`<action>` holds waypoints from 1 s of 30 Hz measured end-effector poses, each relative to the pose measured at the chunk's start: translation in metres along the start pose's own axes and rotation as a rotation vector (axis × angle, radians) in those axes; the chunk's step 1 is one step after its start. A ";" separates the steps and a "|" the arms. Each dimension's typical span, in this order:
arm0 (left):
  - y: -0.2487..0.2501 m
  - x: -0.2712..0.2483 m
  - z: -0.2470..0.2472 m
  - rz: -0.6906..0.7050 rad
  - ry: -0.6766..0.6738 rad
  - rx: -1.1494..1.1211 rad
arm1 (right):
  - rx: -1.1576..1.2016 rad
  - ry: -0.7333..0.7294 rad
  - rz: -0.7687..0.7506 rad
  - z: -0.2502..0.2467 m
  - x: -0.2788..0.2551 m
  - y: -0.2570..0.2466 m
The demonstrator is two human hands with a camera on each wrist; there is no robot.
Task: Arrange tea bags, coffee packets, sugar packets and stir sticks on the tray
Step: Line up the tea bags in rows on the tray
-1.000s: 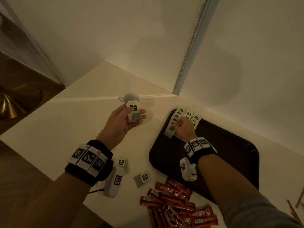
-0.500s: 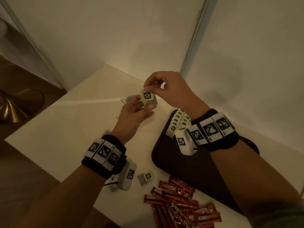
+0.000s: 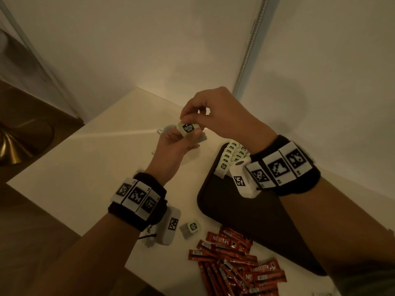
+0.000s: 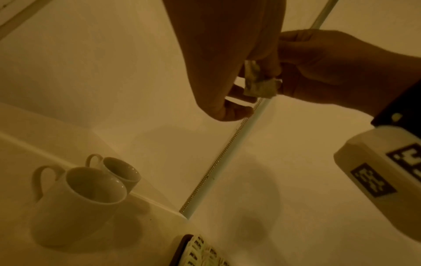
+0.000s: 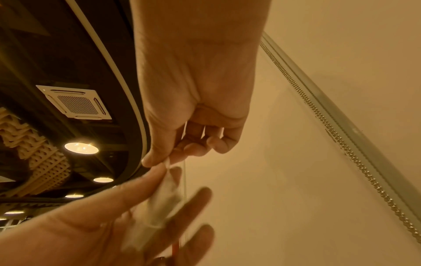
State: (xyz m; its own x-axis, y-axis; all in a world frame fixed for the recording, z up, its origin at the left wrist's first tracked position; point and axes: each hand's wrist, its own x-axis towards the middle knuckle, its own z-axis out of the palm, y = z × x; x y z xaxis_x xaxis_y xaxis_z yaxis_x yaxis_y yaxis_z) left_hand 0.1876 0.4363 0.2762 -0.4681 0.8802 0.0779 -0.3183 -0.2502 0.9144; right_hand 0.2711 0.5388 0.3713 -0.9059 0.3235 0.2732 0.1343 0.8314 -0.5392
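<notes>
Pinching a gauzy paper tea bag (image 3: 188, 128) by its pale green square tag, the right hand (image 3: 224, 116) had thumb and forefinger closed on it, its other fingers curled. The left hand (image 3: 171, 146), palm up and half curled, gripped the pouch beneath. The tea bag hung above the cream counter (image 3: 85, 167), at ten o'clock from the black plastic tray (image 3: 213, 201). Two rows of matching tea bags (image 3: 229, 155) filled the tray's eleven o'clock corner. Red coffee packets (image 3: 230, 253) lay scattered at its seven o'clock.

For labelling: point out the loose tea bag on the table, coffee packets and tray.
loose tea bag (image 3: 193, 226), head view, green tag.
coffee packets (image 3: 222, 244), head view, topmost packet.
tray (image 3: 224, 206), head view, bare floor.
</notes>
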 end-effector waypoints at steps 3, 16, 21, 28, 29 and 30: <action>0.005 0.000 -0.001 0.040 0.028 0.088 | 0.002 0.040 0.008 0.002 -0.003 0.002; 0.009 -0.005 -0.002 0.068 0.095 0.273 | 0.162 0.171 -0.001 0.007 -0.019 0.019; 0.006 -0.004 0.002 0.072 0.017 0.241 | 0.120 0.147 -0.014 0.007 -0.019 0.017; 0.006 -0.003 0.005 0.045 0.061 0.152 | 0.076 0.156 0.002 0.003 -0.017 0.017; 0.006 -0.003 0.005 0.029 0.045 0.100 | 0.078 0.163 0.013 0.003 -0.016 0.017; 0.006 -0.003 0.004 0.013 0.024 0.029 | 0.084 0.169 0.023 0.002 -0.016 0.018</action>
State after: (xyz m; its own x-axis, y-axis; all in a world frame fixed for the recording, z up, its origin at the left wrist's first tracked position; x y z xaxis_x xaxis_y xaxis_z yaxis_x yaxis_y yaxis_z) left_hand 0.1902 0.4342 0.2830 -0.4918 0.8669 0.0807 -0.2886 -0.2497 0.9243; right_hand 0.2870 0.5472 0.3556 -0.8214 0.4194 0.3865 0.1140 0.7847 -0.6093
